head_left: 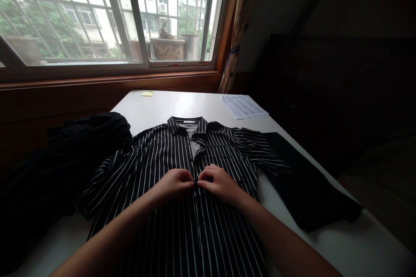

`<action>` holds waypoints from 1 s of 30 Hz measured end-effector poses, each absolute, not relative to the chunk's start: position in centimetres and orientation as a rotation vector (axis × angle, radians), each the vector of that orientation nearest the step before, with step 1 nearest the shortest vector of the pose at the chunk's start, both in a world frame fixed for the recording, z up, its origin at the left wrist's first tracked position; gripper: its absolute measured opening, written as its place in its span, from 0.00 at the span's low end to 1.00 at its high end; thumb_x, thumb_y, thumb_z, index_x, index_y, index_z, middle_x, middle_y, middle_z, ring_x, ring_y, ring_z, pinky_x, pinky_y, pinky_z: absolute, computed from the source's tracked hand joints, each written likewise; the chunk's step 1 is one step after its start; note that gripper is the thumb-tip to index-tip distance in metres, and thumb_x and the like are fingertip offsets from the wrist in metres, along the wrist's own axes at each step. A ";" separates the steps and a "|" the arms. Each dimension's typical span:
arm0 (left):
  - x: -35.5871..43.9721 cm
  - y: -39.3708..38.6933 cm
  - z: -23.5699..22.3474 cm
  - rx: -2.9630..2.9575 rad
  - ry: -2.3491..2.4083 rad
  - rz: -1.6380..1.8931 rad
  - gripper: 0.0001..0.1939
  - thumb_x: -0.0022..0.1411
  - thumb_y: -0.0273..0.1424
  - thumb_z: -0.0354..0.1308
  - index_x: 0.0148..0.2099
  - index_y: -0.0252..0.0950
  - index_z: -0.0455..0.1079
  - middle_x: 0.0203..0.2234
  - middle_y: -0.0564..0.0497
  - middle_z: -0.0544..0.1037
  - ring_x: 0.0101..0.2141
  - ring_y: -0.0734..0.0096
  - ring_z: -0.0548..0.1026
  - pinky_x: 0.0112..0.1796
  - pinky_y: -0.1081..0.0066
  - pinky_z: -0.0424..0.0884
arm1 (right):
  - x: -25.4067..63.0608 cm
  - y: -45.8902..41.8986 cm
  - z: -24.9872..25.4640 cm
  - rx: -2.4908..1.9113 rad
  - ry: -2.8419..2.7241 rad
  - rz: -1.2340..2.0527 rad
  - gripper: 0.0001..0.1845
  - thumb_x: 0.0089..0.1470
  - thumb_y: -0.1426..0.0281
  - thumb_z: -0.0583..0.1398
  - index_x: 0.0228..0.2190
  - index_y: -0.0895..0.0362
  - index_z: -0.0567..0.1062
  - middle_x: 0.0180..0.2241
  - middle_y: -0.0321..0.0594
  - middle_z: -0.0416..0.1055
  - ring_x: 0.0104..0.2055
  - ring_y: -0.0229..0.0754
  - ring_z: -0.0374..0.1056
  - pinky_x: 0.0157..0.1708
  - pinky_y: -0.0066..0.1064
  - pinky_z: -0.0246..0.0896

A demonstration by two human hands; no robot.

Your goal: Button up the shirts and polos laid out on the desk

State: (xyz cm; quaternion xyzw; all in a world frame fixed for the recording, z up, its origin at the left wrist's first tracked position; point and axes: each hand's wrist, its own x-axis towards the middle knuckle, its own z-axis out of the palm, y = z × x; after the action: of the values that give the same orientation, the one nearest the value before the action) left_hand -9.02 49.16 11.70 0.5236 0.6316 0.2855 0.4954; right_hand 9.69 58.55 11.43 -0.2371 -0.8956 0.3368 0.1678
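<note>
A black short-sleeved shirt [162, 151] with white stripes lies face up on the white table [195, 104], its collar toward the window. Both hands meet at the front placket, about mid-chest. My left hand [177, 181] is closed, thumb and fingers pinching the shirt's edge from the left. From the right, my right hand [217, 181] pinches the same spot, its fingertips almost touching the left ones. Whether a button is between the fingertips is hidden. Above the hands the placket gapes open below the collar, showing the grey inside.
A heap of dark cloth [94, 134] rests at the table's left. Under the right sleeve, a folded black garment [302, 181] reaches toward the right edge. Printed sheets [243, 106] and a yellow sticky note [147, 93] lie at the far side. Beyond is a barred window [97, 13] with a tied curtain [232, 56].
</note>
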 end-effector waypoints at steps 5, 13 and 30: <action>-8.7 49.0 11.8 1.277 1.541 0.728 0.11 0.57 0.36 0.58 0.36 0.32 0.73 0.22 0.53 0.75 0.19 0.74 0.71 0.20 0.77 0.65 | 9.5 58.5 11.0 -0.697 -2.541 0.923 0.04 0.54 0.70 0.65 0.27 0.56 0.77 0.28 0.36 0.72 0.35 0.41 0.65 0.36 0.32 0.59; -8.3 49.0 11.7 1.257 1.580 0.807 0.12 0.57 0.37 0.58 0.37 0.32 0.74 0.23 0.52 0.76 0.21 0.73 0.72 0.21 0.77 0.66 | 9.9 58.7 11.1 -0.639 -2.556 0.934 0.06 0.57 0.69 0.63 0.29 0.56 0.78 0.28 0.36 0.73 0.36 0.41 0.66 0.38 0.32 0.59; -8.2 48.9 11.5 1.276 1.570 0.855 0.12 0.57 0.36 0.59 0.36 0.32 0.75 0.23 0.51 0.77 0.22 0.71 0.73 0.22 0.75 0.66 | 9.9 58.7 10.6 -0.573 -2.578 0.887 0.03 0.57 0.70 0.64 0.30 0.56 0.76 0.30 0.35 0.72 0.37 0.40 0.65 0.39 0.32 0.59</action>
State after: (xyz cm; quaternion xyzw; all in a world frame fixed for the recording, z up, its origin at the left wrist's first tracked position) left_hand -8.22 48.90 11.50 0.5172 0.6366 0.3466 0.4550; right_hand 9.90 58.71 10.64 -0.2023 -0.9109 0.3132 0.1768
